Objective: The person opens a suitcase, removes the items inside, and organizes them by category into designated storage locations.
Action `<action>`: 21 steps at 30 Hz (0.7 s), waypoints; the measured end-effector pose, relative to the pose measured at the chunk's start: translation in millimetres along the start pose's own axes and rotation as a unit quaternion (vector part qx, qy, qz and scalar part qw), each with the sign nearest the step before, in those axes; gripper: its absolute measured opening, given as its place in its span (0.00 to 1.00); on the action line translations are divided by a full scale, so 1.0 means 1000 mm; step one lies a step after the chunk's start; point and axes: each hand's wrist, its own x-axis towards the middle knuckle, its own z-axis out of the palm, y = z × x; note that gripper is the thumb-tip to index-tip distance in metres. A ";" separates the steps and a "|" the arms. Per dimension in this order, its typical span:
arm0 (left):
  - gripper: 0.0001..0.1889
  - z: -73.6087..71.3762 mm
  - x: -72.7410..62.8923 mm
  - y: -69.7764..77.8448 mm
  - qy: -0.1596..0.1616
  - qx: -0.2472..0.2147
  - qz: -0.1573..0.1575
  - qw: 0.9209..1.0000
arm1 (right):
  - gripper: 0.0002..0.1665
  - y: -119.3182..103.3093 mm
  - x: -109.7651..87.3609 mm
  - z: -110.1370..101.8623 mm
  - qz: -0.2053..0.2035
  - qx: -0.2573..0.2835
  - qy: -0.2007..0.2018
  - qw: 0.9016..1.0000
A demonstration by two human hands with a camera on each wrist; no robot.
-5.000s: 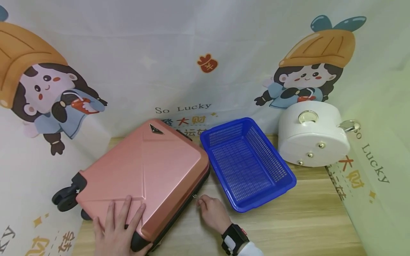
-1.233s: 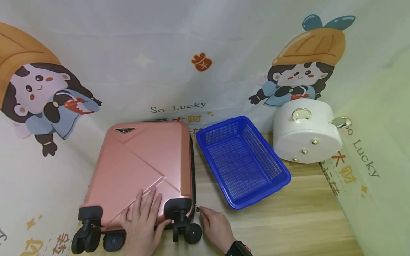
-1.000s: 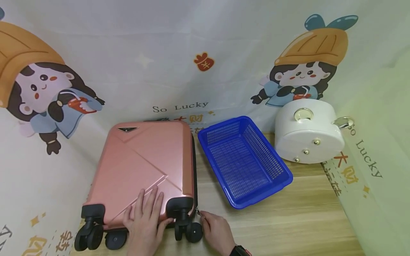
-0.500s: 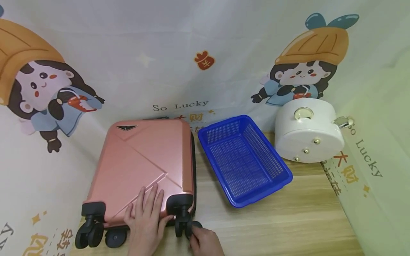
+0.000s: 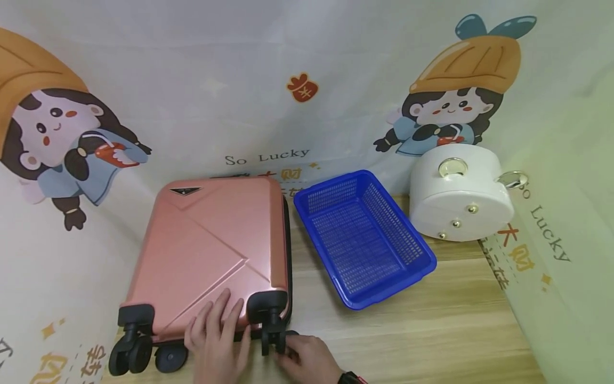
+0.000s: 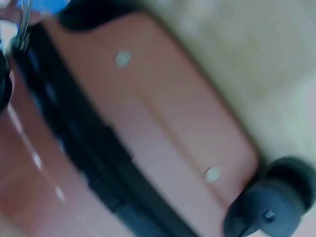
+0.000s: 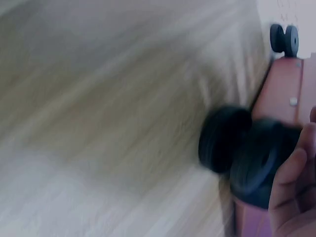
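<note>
A pink hard-shell suitcase (image 5: 216, 234) lies flat on the table, its wheels toward me. My left hand (image 5: 218, 338) rests on its near edge, fingers slightly bent. My right hand (image 5: 312, 360) is behind the near right wheel (image 5: 273, 336), which partly hides its fingertips. In the left wrist view, a black zipper (image 6: 74, 123) runs along the suitcase side, with a metal zipper pull (image 6: 23, 22) at the top left beside part of a finger. The right hand's thumb and fingers appear to pinch this pull. The right wrist view shows curled fingers (image 7: 286, 185) beside the wheels.
A blue perforated plastic basket (image 5: 298, 205) stands right of the suitcase. Farther right is a white round case (image 5: 460, 186) with gold-coloured fittings. A printed cloth (image 5: 192, 106) hangs behind and at both sides of the wood-grain table (image 5: 408, 341).
The suitcase has turned, bringing its wheels toward me. My right hand has moved from the right side, round the near corner, to behind the wheel. My left fingers have drawn back slightly.
</note>
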 end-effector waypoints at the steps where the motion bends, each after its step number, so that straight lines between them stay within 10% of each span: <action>1: 0.24 0.002 -0.005 0.001 0.021 -0.003 -0.004 1.000 | 0.04 0.002 0.000 -0.002 -0.006 0.000 0.006 1.000; 8: 0.18 0.022 -0.044 0.011 0.151 -0.038 -0.075 0.985 | 0.12 0.012 0.011 -0.017 0.018 0.036 0.115 0.993; 16: 0.09 0.022 -0.066 0.017 -0.020 -0.025 -0.127 0.991 | 0.30 -0.002 0.036 -0.031 -0.014 0.086 0.175 0.981; 21: 0.28 0.024 -0.061 0.018 -0.035 0.005 -0.119 0.992 | 0.35 -0.010 0.044 -0.030 -0.066 0.039 0.152 0.985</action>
